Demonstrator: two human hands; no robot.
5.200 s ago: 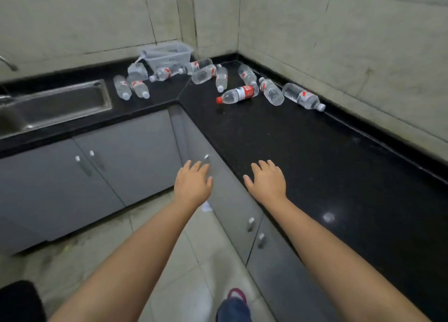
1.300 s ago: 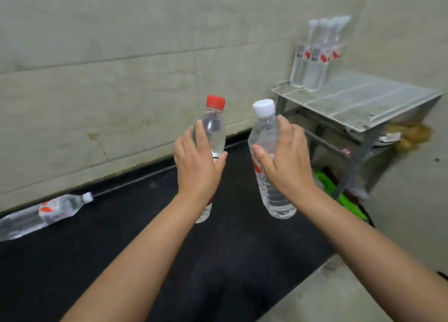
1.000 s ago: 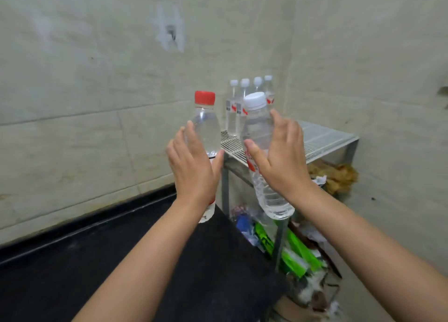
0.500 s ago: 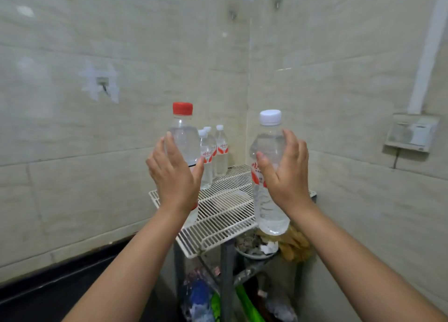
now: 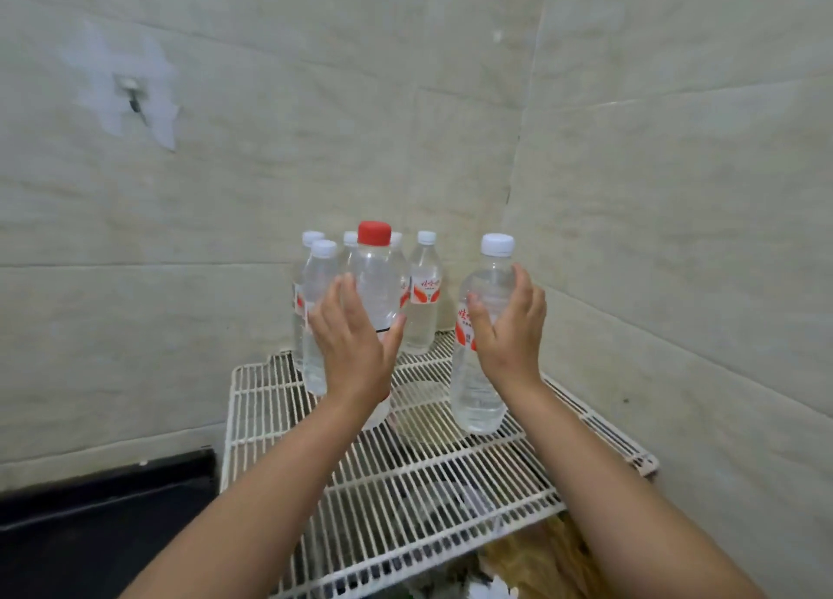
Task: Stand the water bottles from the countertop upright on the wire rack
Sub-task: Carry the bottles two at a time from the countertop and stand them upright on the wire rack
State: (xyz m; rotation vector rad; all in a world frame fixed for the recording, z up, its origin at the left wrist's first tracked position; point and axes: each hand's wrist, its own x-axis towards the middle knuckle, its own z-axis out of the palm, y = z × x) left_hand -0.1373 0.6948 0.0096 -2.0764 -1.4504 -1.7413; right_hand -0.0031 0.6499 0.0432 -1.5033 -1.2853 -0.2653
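My left hand (image 5: 356, 350) grips a clear red-capped water bottle (image 5: 376, 278), held upright with its base down at the white wire rack (image 5: 428, 508). My right hand (image 5: 509, 337) grips a white-capped water bottle (image 5: 478, 395) with a red label, also upright, its base at the rack surface to the right of the first. Whether the two bases rest on the wires I cannot tell. Several white-capped bottles (image 5: 423, 301) stand upright in the rack's back corner, just behind the two held ones.
The rack sits in a corner between two tiled walls. The end of the black countertop (image 5: 103, 531) lies at lower left, beside the rack. Clutter and brownish material (image 5: 541, 562) show under the rack. The rack's front half holds nothing.
I turned from the countertop to the rack with a bottle in each hand. Over the last half second both bottles came down and forward onto the rack, in front of the standing group.
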